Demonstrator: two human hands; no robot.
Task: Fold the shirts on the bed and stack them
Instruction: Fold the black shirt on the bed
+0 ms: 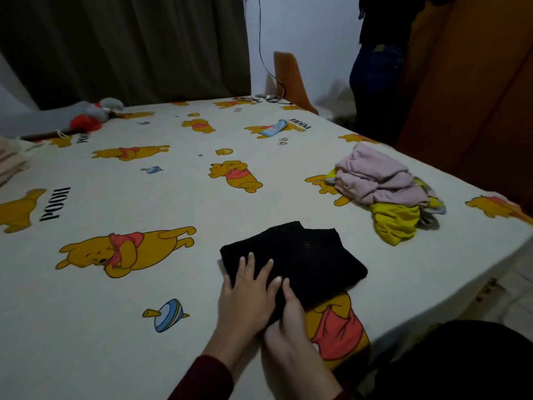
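Note:
A black shirt (pixel 305 252) lies folded into a compact rectangle on the bed (pixel 121 327), near the front edge. My left hand (pixel 248 295) rests flat on the shirt's near left part, fingers spread. My right hand (pixel 291 327) sits beside it at the shirt's near edge, fingers curled onto the fabric; whether it pinches the cloth is unclear. At the right side of the bed lies a heap of unfolded clothes: a pink shirt (pixel 377 177) on top of a yellow one (pixel 395 223).
The bedsheet is cream with cartoon bear prints. A grey and red plush toy (pixel 95 114) lies at the far left, a small blue item (pixel 274 128) near the far edge, folded beige cloth (pixel 8 163) at the left. A person (pixel 377 67) stands by the orange wardrobe (pixel 476 82).

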